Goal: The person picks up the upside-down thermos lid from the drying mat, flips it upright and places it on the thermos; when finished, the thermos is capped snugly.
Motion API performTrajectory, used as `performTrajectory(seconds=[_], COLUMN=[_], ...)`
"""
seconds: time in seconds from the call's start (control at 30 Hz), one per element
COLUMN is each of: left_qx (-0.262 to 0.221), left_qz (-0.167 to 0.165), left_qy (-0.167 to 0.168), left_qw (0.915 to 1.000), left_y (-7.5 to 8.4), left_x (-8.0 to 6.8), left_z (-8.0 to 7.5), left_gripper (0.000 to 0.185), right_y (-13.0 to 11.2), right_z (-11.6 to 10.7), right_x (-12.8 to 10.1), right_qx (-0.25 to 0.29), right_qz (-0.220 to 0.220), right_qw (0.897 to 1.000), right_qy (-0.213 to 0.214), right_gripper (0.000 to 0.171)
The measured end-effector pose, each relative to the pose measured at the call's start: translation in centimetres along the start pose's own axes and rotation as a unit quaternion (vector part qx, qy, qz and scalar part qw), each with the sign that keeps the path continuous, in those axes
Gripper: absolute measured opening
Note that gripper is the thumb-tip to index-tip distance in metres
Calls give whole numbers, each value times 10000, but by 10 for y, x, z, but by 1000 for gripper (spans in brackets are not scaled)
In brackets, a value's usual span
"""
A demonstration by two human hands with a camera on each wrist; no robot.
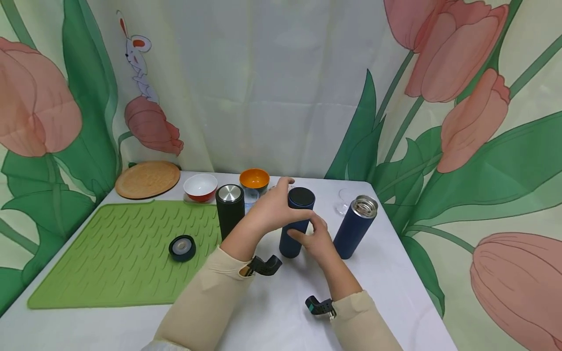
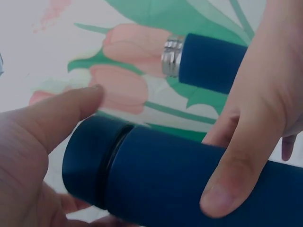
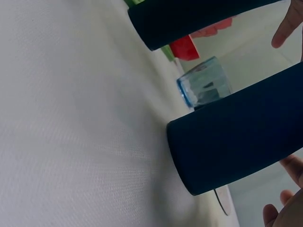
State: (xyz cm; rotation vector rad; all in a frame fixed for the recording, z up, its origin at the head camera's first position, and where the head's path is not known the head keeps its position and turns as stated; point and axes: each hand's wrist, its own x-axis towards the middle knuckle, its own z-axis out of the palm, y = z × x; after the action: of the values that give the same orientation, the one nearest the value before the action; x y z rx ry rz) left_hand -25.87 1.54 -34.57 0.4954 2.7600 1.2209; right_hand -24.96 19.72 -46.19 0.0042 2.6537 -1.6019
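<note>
A dark blue vacuum flask (image 1: 295, 239) stands on the white table with a dark lid (image 1: 301, 196) on top. My right hand (image 1: 319, 241) holds its body; the thumb (image 2: 227, 189) lies across the front in the left wrist view. Around the lid my left hand (image 1: 274, 209) spreads its fingers, and one blurred fingertip (image 2: 96, 92) stands off the lid. To the right is a second blue flask (image 1: 354, 231), lidless, its steel neck bare. A loose black lid (image 1: 182, 248) lies on the green mat (image 1: 127, 258).
Left of the hands stands a black flask (image 1: 230, 214) with a silver top. Behind are a red and white bowl (image 1: 200, 187), an orange bowl (image 1: 254, 179) and a clear blue-tinted cup (image 3: 206, 82). A round wooden board (image 1: 147, 179) sits at back left, a clear glass (image 1: 344, 201) at back right.
</note>
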Motion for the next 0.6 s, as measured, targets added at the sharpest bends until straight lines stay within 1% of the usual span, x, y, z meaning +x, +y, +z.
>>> performTrajectory(seconds=[0.07, 0.17, 0.23, 0.3, 0.43, 0.6], left_qx=[144, 312, 458, 572, 540, 262], left_qz=[-81, -249, -339, -322, -19, 393], left_qy=[235, 512, 618, 644, 427, -72], left_qw=[9996, 9979, 9965, 9958, 9976, 9989], left_y=[3, 8, 11, 10, 5, -2], left_x=[-1, -2, -1, -1, -1, 2], left_z=[4, 9, 12, 13, 9, -1], left_gripper=[103, 99, 95, 91, 83, 68], right_y=[0, 0, 1, 1, 2, 2], right_z=[0, 0, 0, 0, 0, 1], right_x=[0, 1, 2, 2, 1, 1], right_qx=[6, 88, 116, 104, 90, 214], right_qz=[35, -39, -86, -120, -118, -253], right_qw=[10000, 10000, 9999, 9999, 9999, 9995], right_qy=[-14, -11, -14, -18, -21, 1], right_gripper=[86, 84, 83, 83, 83, 81])
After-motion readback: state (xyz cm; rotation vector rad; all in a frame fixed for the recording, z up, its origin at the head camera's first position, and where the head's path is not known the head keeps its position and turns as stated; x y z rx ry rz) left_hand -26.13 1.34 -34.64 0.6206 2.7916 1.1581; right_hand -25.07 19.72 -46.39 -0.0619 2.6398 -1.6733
